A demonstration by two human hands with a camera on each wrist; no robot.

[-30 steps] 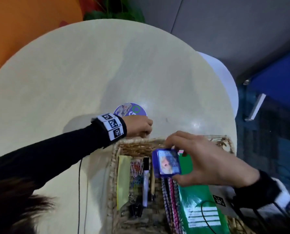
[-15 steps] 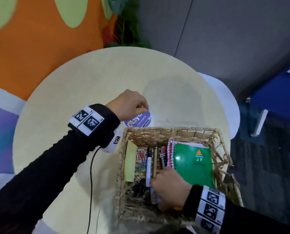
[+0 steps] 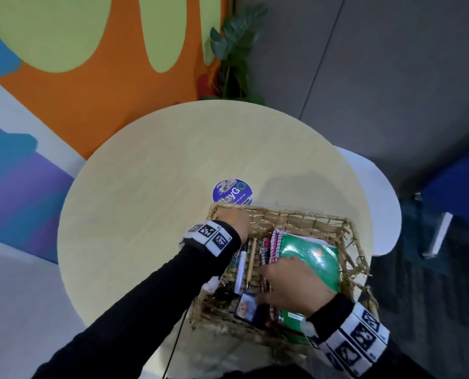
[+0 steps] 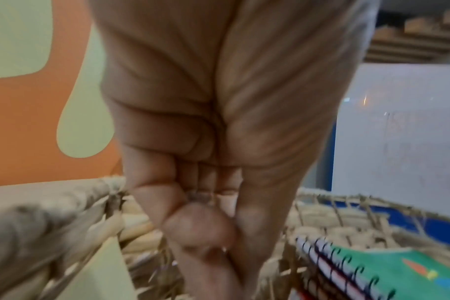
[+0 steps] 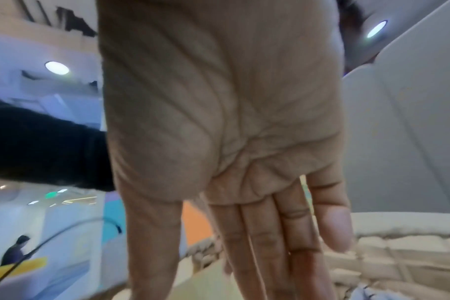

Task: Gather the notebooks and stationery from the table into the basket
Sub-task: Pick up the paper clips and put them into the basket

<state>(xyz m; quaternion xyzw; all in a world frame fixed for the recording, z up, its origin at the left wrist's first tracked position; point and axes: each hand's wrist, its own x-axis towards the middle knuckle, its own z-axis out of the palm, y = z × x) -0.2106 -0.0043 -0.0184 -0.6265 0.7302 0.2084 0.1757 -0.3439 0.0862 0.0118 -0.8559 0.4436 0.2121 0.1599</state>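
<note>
Near end of the woven straw basket (image 3: 282,212): the small blue rectangular box with a picture on its lid (image 3: 245,310) now lies inside, propped against the contents. A second ago the right hand held it above the basket.
Right hand (image 3: 293,285): has let the box go. It lies flat, fingers straight, across the green spiral-bound notebook (image 3: 309,255) and the spiral bindings beside it. The right wrist view confirms an open palm holding nothing.
Left hand (image 3: 233,221): has come back from the table to the basket's far left corner, over the rim. The left wrist view shows fingers curled in against the thumb. Whether they pinch something small, I cannot tell.
Round purple printed disc (image 3: 232,191): lies flat on the pale round wooden table (image 3: 145,201), just beyond the basket's far rim. It sat in the same place before the left hand reached over it; it may be fixed to the tabletop.
Other contents: white marker (image 3: 240,272) and wooden pen (image 3: 251,261) lie side by side, left of the notebooks.
Task standing: judged almost complete. No loose stationery shows on the table apart from the disc.
</note>
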